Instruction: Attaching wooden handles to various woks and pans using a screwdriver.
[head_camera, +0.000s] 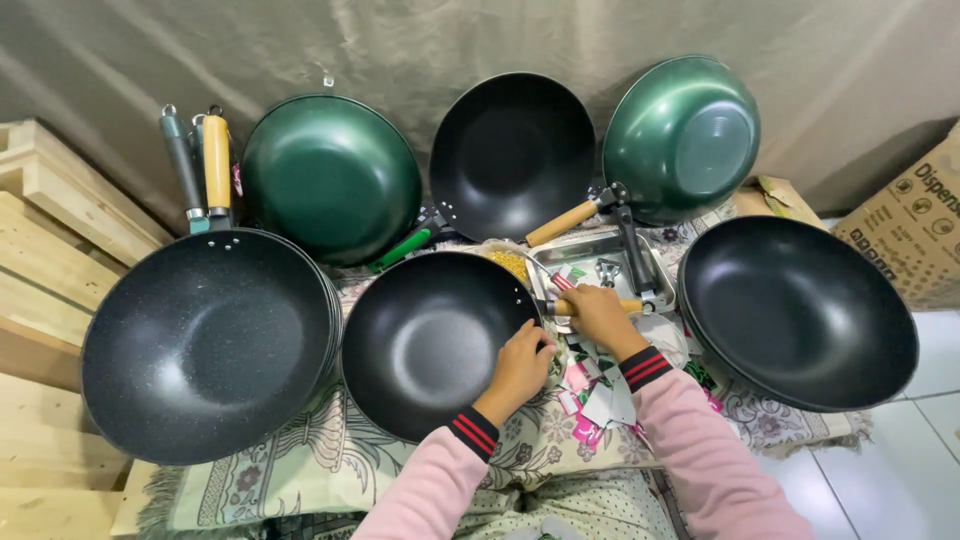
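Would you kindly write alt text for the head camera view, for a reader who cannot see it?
A person's left hand rests on the rim of a black wok while the right hand grips its wooden handle beside a metal tray. More black and green woks surround it on a patterned cloth.

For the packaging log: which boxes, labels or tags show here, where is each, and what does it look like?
Cardboard box: far right against the backdrop, brown, dark print and small round icons.
Loose paper tags: heaped on the patterned cloth beside the right hand, small pink, white and green slips.
Hang tag: on the wooden pan handle at upper left, small, pinkish.
No screens or signs.
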